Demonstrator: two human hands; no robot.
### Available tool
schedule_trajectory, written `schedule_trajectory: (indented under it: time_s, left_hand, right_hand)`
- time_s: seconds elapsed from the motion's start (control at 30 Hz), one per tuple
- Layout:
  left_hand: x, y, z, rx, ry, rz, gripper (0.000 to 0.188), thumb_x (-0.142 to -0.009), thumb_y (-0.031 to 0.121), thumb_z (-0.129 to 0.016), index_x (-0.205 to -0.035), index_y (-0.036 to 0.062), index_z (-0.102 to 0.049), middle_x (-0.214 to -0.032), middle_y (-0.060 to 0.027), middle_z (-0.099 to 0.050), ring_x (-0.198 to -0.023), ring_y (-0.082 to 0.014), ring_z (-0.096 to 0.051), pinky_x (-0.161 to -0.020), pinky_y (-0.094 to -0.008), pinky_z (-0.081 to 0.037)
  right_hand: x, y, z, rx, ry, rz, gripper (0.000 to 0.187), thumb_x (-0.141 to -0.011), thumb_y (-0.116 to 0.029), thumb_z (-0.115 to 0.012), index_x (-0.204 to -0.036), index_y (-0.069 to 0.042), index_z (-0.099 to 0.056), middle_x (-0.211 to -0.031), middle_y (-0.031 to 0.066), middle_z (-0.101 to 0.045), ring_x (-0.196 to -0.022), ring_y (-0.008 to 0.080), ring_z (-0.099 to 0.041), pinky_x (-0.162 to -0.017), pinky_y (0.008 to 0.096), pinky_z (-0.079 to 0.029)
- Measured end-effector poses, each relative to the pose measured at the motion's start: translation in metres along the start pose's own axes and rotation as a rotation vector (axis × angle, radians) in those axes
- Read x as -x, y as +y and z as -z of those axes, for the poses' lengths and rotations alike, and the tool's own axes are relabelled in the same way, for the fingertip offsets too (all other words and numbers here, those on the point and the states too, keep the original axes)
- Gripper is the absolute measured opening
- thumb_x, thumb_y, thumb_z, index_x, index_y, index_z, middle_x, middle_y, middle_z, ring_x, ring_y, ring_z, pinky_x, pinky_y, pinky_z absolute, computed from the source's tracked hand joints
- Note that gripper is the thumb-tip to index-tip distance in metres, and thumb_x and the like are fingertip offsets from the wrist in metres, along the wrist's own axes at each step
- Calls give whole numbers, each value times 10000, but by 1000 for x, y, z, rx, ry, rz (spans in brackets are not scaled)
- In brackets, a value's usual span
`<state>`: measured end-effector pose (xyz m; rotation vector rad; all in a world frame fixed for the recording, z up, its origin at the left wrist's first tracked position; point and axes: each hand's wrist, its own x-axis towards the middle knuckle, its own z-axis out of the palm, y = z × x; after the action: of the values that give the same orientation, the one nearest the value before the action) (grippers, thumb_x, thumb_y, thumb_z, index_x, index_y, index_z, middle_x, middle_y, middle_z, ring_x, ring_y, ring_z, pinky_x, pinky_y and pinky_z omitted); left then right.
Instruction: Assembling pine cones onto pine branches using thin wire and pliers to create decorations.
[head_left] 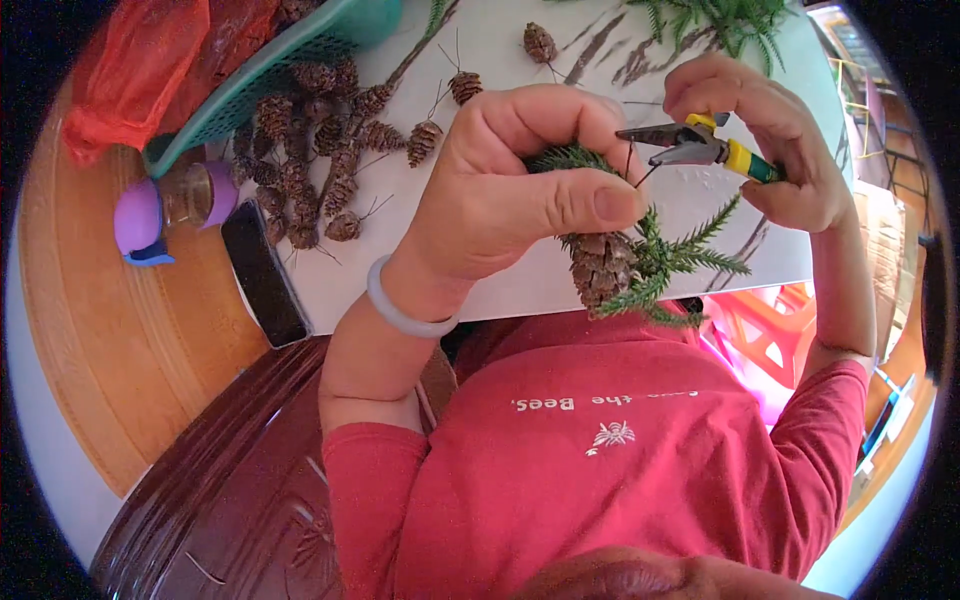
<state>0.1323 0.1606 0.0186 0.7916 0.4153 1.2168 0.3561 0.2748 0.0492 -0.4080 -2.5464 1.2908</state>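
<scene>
My left hand (490, 205), with a pale bangle at its wrist, pinches a brown pine cone (602, 272) together with a green needle sprig (690, 255). The cone hangs below the thumb, and the sprig's branches spread to its right. A thin dark wire (646, 178) sticks up beside the thumb tip. My right hand (800, 140) is closed around pliers (695, 148) with yellow and green handles. Their jaws are parted and point left, close to the wire; whether they touch it I cannot tell.
Several wired pine cones (340, 190) lie heaped on the white table (480, 295). Behind them are a teal perforated basket (255, 85) and a red plastic bag (140, 70). A dark phone (262, 275) and a purple-ended jar (140, 218) lie left. Green sprigs (735, 20) lie far right.
</scene>
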Motion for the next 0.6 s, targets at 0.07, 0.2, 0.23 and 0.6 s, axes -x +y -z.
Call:
schedule_trajectory:
  time_s: [0.07,0.2,0.23,0.6]
  left_hand:
    - [0,-1,3,49,-23,-1,127,-703,-2,-678,-785,-3,-580,-776,-33,-590,-695,-76,-537,-622,-193,-438]
    - [4,-1,6,157,-42,18,143,-694,-4,-683,-797,-3,-583,-775,-41,-596,-681,-85,-553,-613,-192,-448]
    - [5,-1,6,167,-11,38,150,-692,-3,-685,-804,-4,-584,-769,-44,-597,-672,-88,-558,-610,-192,-452]
    - [7,-7,9,109,20,134,184,-698,6,-680,-845,-25,-574,-739,-50,-608,-661,-88,-585,-602,-187,-468]
  right_hand:
    - [-1,4,-1,-23,-25,24,591,-445,-201,-522,-982,47,-531,-1015,173,-503,-981,272,-484,-863,316,-333]
    - [-4,6,-5,-179,-103,-11,619,-446,-113,-499,-1047,33,-521,-1100,151,-511,-1085,278,-462,-951,332,-305]
    - [-4,6,-7,-163,-90,-3,617,-446,-113,-501,-1046,32,-523,-1097,150,-513,-1078,279,-465,-949,332,-306]
    - [-9,-4,-9,29,-86,89,562,-480,-107,-541,-1027,24,-531,-1045,144,-527,-991,287,-500,-884,338,-357]
